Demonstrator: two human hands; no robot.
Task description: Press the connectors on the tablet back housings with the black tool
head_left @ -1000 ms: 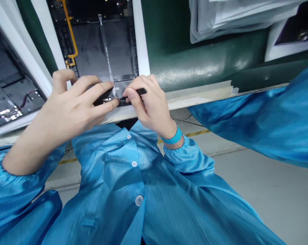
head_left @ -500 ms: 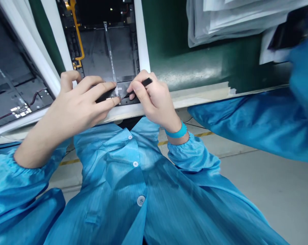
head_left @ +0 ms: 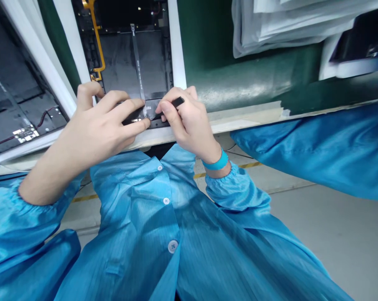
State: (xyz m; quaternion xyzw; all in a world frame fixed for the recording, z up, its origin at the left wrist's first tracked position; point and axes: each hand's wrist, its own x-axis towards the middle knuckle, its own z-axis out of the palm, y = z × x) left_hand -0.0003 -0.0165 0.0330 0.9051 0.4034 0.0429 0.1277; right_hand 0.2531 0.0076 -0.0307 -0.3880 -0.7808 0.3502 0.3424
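Note:
A dark tablet-like panel (head_left: 132,62) lies back-up inside a white frame (head_left: 176,46), with a thin grey ribbon cable (head_left: 139,69) running down its middle. The cable's lower end meets a black strip with small gold contacts (head_left: 135,120). My left hand (head_left: 107,117) has its fingertips on that strip, and whether they grip it is hidden. My right hand (head_left: 184,121) is shut on a black pry tool (head_left: 177,102), whose tip reaches the cable end beside my left fingertips. A yellow flex strip (head_left: 96,37) runs along the panel's upper left.
A second dark panel (head_left: 16,96) with a small circuit board (head_left: 25,133) and a thin wire lies to the left. A taped bench edge (head_left: 248,119) lies below a green surface (head_left: 245,79). White bags (head_left: 289,21) hang upper right, and a co-worker's blue sleeve (head_left: 308,159) extends from the right.
The pry tool has tilted from nearly level to pointing up and right. Both hands have shifted slightly toward the cable end, and the blue sleeve has withdrawn from the upper right.

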